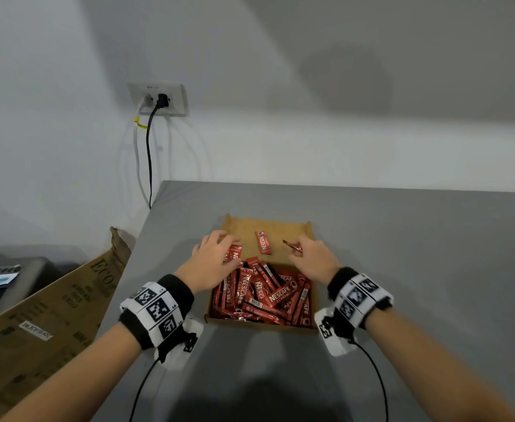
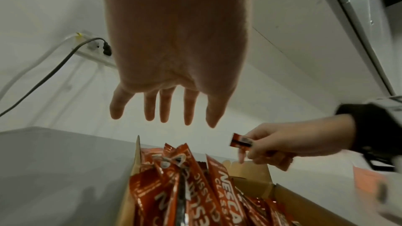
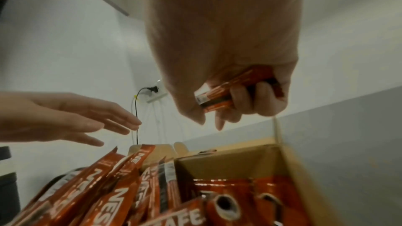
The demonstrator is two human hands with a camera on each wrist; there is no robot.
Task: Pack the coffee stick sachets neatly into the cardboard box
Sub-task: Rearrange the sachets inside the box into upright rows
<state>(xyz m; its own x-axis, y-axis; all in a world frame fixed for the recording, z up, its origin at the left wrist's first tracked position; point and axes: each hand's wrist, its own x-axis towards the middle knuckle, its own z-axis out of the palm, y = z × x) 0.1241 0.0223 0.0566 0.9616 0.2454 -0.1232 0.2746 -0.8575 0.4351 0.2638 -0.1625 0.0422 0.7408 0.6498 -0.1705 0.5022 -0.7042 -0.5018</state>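
Note:
An open cardboard box [image 1: 309, 229] sits on the grey table, its near half heaped with red coffee stick sachets [image 1: 262, 295]. One sachet [image 1: 263, 242] lies alone on the bare far floor of the box. My left hand [image 1: 216, 254] hovers over the box's left side with fingers spread and straight, holding nothing; the left wrist view shows its fingers [image 2: 165, 107] empty above the sachets [image 2: 180, 186]. My right hand [image 1: 308, 257] is over the box's right side and grips a small bundle of sachets [image 3: 228, 94], whose end [image 1: 291, 245] sticks out leftward.
The grey table [image 1: 402, 254] has room to the right and in front of the box. A large flattened carton [image 1: 52, 315] leans off the table's left edge. A wall socket [image 1: 158, 99] with cables hangs behind.

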